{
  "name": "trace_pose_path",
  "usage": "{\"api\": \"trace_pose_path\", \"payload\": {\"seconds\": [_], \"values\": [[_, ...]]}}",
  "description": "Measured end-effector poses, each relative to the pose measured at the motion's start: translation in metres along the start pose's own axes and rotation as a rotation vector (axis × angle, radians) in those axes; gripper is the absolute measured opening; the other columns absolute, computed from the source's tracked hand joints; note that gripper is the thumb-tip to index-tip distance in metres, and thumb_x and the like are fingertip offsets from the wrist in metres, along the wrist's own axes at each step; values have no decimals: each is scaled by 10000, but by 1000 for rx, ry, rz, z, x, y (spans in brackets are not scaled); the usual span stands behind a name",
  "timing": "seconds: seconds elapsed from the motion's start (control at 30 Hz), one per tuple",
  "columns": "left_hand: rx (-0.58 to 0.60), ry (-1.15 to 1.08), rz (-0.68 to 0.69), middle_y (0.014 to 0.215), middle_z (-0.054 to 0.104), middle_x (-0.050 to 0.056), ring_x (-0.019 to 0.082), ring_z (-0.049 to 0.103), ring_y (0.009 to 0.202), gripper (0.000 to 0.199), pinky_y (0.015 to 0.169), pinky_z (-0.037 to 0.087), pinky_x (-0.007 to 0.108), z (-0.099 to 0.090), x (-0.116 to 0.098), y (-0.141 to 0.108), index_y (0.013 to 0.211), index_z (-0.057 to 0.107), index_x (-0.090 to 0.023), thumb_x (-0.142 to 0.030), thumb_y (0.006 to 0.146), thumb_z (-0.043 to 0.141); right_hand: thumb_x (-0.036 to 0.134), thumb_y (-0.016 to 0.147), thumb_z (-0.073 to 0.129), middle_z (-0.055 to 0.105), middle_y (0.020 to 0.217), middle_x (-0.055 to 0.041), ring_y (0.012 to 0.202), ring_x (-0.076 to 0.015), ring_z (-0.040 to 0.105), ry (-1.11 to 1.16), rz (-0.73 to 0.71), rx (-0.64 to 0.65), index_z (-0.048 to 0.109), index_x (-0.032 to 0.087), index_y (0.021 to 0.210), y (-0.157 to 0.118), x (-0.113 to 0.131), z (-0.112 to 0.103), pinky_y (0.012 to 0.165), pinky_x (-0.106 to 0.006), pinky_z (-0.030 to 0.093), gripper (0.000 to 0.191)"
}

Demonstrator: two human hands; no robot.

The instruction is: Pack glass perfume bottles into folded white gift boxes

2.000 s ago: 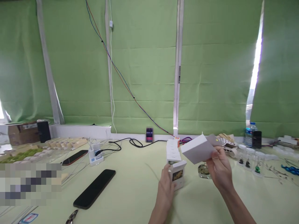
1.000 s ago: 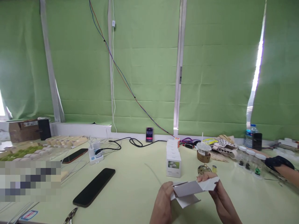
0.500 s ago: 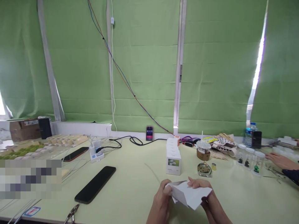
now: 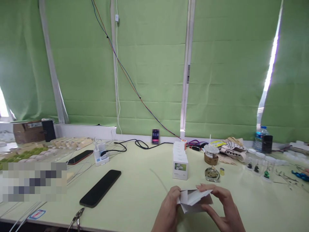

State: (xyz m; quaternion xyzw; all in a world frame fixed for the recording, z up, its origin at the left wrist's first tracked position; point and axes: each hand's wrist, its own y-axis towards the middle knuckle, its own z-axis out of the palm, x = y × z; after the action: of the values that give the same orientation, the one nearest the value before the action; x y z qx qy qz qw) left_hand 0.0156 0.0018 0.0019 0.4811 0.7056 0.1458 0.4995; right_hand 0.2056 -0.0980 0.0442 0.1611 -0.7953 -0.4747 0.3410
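A white paper box, partly folded with its flaps standing up, is held between my two hands above the front of the table. My left hand grips its left edge, thumb and fingers closed on it. On the other side my right hand pinches the right end, index finger along the top flap and thumb below. Just beyond my hands stands a row of white boxes, the front one with a small plant picture.
A black phone and pliers lie left. Behind are a power strip and cables. To the right are a round glass dish, a lidded cup and clear jars. Another person's hand shows at the right edge.
The paper box has turned in my hands, and its flaps now face more toward me. My right thumb has come round below it. The other person's hand has drawn back to the right.
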Motion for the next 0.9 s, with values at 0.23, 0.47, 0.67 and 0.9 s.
{"api": "trace_pose_path", "payload": {"seconds": [0.23, 0.47, 0.67, 0.9], "values": [[13, -92, 76, 1156, 559, 116, 199, 568, 1055, 420, 884, 485, 327, 0, 3, 0, 1273, 407, -242, -86, 886, 367, 182, 802, 588, 729, 916, -48, 794, -219, 714, -125, -108, 210, 526, 289, 1161, 19, 25, -14, 624, -245, 569, 380], [77, -63, 96, 1225, 553, 84, 177, 561, 1108, 392, 937, 468, 314, -2, -2, 1, 1244, 456, -273, -97, 912, 344, 272, 879, 512, 724, 741, -35, 548, -164, 679, -163, -51, 240, 687, 274, 881, 18, 19, -17, 488, -204, 520, 175], [13, 93, 114, 1262, 562, 99, 181, 584, 1106, 458, 925, 482, 303, 8, 17, -8, 1316, 401, -296, -99, 905, 359, 254, 893, 475, 757, 881, -48, 644, -190, 719, -354, -74, 193, 693, 282, 997, 5, 3, 1, 535, -231, 554, 244], [48, 268, 68, 1256, 583, 82, 212, 607, 1087, 402, 890, 513, 325, 3, 5, -6, 1207, 573, -349, -150, 868, 492, 307, 892, 491, 726, 1025, -58, 926, -238, 681, -339, -1, 168, 675, 272, 1033, 4, -8, 10, 749, -316, 566, 235]]}}
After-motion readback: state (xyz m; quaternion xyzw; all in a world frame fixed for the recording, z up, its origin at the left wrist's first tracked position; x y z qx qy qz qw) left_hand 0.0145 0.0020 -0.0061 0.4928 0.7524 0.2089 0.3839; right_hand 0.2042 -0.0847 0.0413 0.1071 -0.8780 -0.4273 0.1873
